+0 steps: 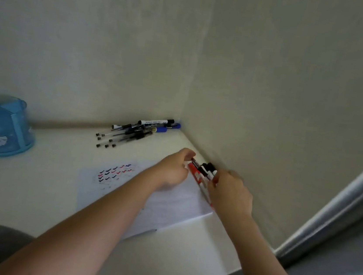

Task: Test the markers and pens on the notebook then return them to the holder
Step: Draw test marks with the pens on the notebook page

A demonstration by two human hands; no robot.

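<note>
An open white notebook lies on the desk, its left page covered with black, red and blue tick marks. At its far right edge lies a bundle of red and black markers. My right hand closes around the bundle's near end. My left hand pinches the far tips of the same markers. A pile of black pens and blue markers rests in the wall corner, with several loose caps beside it. The blue holder stands at the far left.
Two walls meet behind the pen pile, closing off the desk's back and right side. The white desk's rounded front edge runs along the bottom. A grey frame slants down at the right.
</note>
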